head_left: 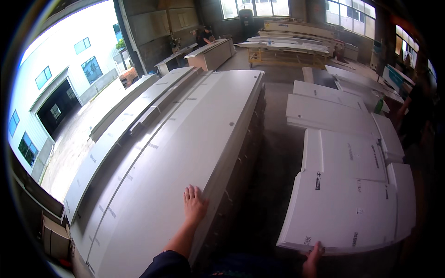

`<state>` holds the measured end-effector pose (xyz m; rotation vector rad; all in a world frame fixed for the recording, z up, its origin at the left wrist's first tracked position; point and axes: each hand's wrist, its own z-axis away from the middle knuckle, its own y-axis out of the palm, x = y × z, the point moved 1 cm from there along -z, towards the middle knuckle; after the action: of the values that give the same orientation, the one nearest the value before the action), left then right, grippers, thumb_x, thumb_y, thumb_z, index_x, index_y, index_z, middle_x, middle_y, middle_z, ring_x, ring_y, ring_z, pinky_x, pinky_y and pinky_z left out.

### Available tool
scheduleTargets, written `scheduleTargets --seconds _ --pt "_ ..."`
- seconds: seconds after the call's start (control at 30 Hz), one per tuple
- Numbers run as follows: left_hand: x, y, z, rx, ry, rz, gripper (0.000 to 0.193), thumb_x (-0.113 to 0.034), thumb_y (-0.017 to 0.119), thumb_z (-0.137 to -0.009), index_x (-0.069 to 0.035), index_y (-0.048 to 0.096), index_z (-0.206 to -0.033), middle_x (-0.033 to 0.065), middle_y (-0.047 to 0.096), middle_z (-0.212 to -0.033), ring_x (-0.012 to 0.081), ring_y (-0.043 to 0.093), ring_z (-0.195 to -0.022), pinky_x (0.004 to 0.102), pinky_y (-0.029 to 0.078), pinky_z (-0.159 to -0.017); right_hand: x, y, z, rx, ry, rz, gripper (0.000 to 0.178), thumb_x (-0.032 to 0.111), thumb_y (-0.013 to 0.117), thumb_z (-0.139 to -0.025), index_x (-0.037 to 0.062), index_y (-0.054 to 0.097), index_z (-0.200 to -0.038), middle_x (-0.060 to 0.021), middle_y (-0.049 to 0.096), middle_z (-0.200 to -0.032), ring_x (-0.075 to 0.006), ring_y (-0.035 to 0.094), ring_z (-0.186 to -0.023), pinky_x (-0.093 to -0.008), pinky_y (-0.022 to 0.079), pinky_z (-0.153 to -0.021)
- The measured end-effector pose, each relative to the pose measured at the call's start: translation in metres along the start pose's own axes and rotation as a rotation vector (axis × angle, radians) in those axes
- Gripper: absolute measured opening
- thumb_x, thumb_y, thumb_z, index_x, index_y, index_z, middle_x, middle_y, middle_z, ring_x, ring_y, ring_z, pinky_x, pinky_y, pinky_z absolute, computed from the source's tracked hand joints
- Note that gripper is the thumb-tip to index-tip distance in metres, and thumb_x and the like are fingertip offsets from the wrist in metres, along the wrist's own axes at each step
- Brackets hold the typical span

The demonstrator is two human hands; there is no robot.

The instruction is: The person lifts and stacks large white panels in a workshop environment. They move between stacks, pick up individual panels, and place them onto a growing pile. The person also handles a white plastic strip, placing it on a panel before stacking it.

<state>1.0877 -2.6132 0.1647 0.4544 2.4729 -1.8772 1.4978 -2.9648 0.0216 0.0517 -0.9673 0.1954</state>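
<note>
The left hand [195,205] lies open and flat near the right edge of a long white panel [178,148] on the left. The right hand [315,254] touches the near edge of stacked white boards [340,204] on the right; whether it grips them, I cannot tell.

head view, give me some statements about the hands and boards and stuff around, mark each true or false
1. The left hand lies with fingers extended on a white board. True.
2. The right hand is at the near edge of the right stack. True.
3. Both hands are on one stack. False: they are at separate stacks.
4. A green bottle shows on the right. True.
5. Nothing outdoors is visible. False: a white building shows outside, on the left.
</note>
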Motion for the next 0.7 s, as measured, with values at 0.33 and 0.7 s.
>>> scheduleTargets --seconds 0.33,0.7 --pt "0.02 -0.006 0.003 -0.022 -0.121 0.125 0.068 -0.038 0.058 -0.088 -0.002 0.034 -0.14 0.0227 0.029 -0.149 0.0403 0.025 -0.137 0.0475 0.02 -0.113 0.006 -0.003 0.006 -0.03 0.012 0.139 0.075 0.044 0.06 -0.088 0.0078 0.024 -0.143 -0.0173 0.045 -0.13 -0.0331 0.053 -0.107 -0.0456 0.05 -0.077" --pt "0.073 -0.036 0.033 -0.048 -0.261 -0.001 0.055 -0.036 0.052 -0.091 0.0 0.044 -0.132 0.0226 0.038 -0.142 0.0398 0.033 -0.132 0.0473 0.025 -0.111 0.0 -0.005 0.003 0.008 -0.013 0.138 0.077 0.047 0.058 -0.089 0.0092 0.021 -0.145 -0.0172 0.047 -0.126 -0.0285 0.054 -0.098 -0.0411 0.05 -0.076"
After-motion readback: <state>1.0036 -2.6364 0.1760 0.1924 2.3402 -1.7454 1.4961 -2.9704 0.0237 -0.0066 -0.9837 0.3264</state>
